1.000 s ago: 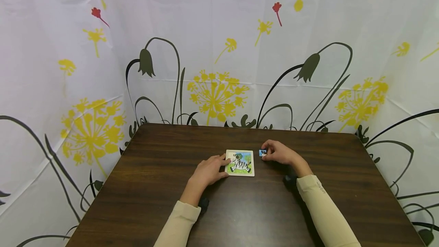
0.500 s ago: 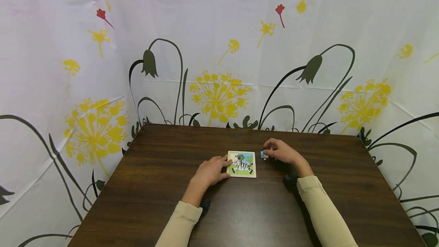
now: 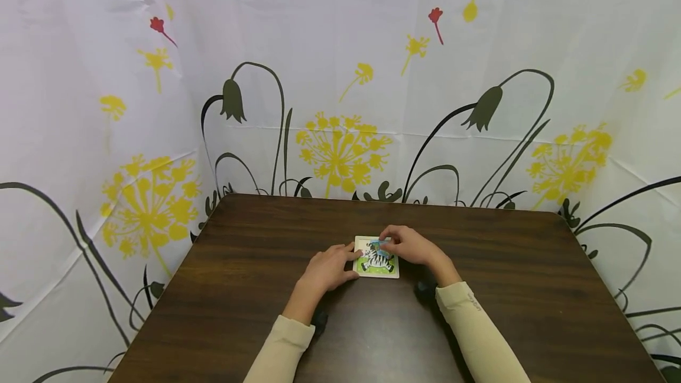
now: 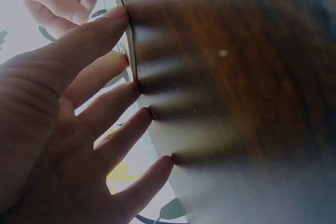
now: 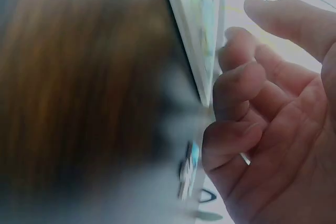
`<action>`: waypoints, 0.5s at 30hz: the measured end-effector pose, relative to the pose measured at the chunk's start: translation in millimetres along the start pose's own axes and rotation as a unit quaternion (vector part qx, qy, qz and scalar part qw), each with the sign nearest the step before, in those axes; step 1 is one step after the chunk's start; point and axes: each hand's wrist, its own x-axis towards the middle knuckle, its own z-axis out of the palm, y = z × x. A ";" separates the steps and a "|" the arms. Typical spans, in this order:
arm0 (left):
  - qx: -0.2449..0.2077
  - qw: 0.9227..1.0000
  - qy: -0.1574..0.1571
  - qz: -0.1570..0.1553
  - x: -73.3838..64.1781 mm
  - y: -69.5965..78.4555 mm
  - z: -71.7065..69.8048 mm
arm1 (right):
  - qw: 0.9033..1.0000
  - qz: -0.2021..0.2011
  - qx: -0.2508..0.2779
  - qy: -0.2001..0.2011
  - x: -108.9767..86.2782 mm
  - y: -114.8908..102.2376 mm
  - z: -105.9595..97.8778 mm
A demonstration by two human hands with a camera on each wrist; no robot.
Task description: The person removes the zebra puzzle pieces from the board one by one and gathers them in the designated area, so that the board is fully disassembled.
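Gleaming brown table (image 3: 367, 324), flowered curtain (image 3: 330, 75)

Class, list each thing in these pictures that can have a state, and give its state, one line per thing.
Zebra puzzle board: lying flat on the table, picture up, partly covered.
Loose piece: lying on the table, apart from the board, blurred.
Left hand: fingers extended, touching the board's left edge.
Right hand: fingers bent, over the board's upper right; whether it holds anything is unclear.
Curtain: hanging, creased.
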 end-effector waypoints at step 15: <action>0.003 1.000 -0.002 -0.003 -0.5 0.2 -1.3 | 0.996 0.021 -0.086 -0.005 11.3 -15.2 17.1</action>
